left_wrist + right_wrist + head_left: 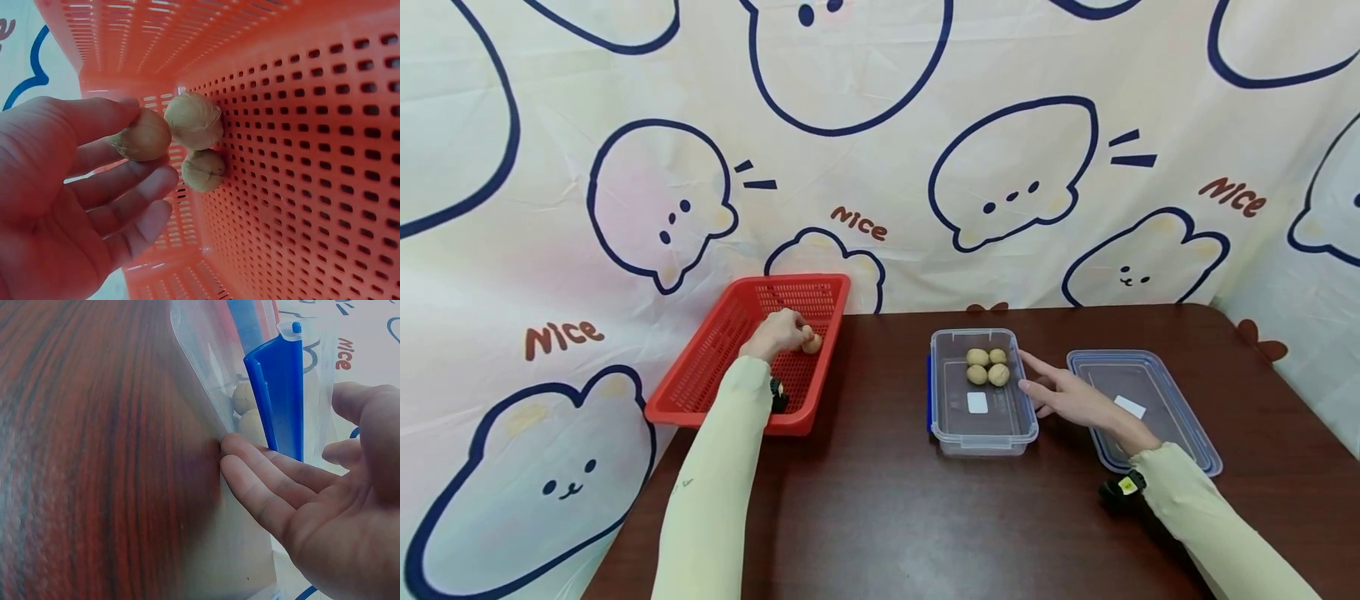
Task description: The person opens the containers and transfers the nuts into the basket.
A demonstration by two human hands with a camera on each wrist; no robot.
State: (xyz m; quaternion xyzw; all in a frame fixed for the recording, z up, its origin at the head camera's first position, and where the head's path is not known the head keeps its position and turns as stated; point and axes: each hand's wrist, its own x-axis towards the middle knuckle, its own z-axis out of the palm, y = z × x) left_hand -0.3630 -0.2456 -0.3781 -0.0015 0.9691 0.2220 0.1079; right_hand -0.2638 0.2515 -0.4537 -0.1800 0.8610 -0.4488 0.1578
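My left hand [772,335] is inside a red perforated plastic basket [707,348], pinching a walnut [145,136] between thumb and fingers. Just past it, a larger walnut [194,120] and a smaller walnut [204,170] lie against the basket wall. In the head view my right hand [1070,397] is at the right side of a clear plastic box [985,440], its fingers extended. The right wrist view has the fingertips [236,469] right at the box's lower edge, beside a blue latch [281,394]. Several walnuts [998,376] sit grouped toward the box's far end.
To the right of the box, a clear lid [1157,425] with a white label lies on the dark brown table [880,517], partly under my right forearm. A cartoon-printed cloth [895,175] hangs behind the table. The basket stands at the table's back left.
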